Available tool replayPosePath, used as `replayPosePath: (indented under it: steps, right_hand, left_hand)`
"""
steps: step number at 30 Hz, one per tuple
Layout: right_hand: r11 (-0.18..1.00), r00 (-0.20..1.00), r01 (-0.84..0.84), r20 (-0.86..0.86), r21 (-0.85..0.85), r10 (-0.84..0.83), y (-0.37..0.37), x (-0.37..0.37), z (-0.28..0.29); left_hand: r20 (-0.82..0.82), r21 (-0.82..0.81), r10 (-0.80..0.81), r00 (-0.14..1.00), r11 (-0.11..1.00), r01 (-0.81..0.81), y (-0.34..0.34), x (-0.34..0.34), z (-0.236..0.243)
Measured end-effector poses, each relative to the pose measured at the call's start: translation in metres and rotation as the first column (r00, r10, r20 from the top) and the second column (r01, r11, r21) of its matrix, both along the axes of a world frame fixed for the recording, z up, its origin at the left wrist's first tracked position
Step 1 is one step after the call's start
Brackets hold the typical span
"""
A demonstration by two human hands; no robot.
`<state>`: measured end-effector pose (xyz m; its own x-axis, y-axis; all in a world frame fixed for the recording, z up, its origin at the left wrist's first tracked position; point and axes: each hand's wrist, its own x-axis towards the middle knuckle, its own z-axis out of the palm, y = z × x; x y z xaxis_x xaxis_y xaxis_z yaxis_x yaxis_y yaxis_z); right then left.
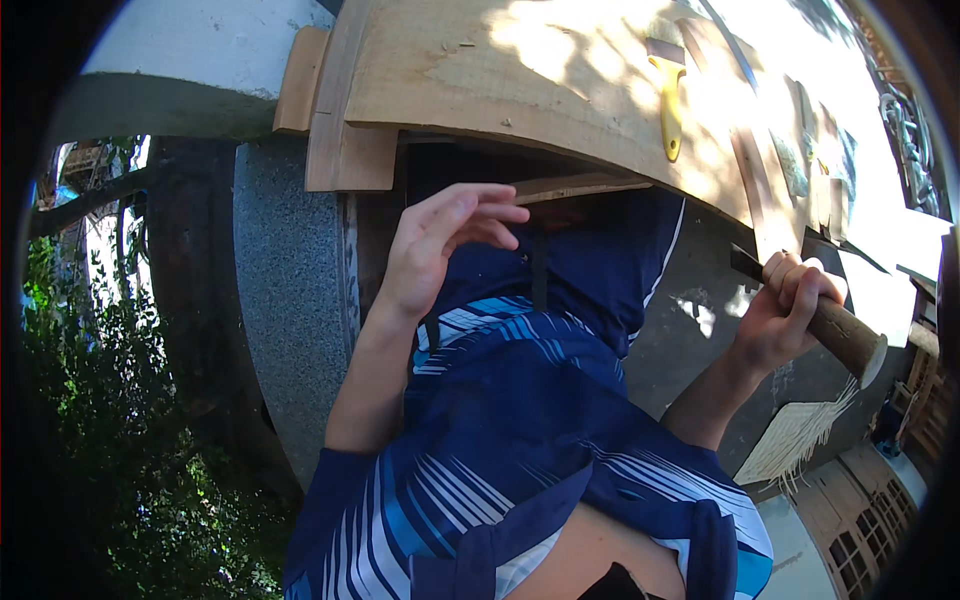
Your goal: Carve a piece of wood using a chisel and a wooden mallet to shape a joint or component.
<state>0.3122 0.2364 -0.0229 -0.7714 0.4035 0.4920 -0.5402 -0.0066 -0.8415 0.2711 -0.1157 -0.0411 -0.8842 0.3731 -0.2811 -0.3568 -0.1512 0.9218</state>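
Note:
My left hand (435, 245) is raised in front of my body, just short of the near edge of a wide wooden board (440, 85). Its fingers are slightly bent and apart, and nothing is in them. Off to the right, my right hand (785, 315) wraps round a chisel (848, 338) with a thick wooden handle. The chisel's short dark blade points up and left, toward the board's right end. A brush (670, 105) with a yellow handle lies on the board.
Wooden strips (755, 150) and small pieces lie along the board's right side. At its left end, more planks (345, 150) overhang a speckled stone ledge (290, 300). A frayed woven mat (795, 440) is on the right, and green plants (90, 400) grow on the left.

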Motion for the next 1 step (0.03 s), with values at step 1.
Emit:
replayPosePath:
  steps: [1]
  right_hand:
    - [0.999,0.999,-0.024,0.046,0.044,0.022,0.0008,0.0016,0.0042]
  left_hand:
    - [-0.055,0.097,-0.028,0.998,0.995,0.034,0.0063,-0.0079,-0.01]
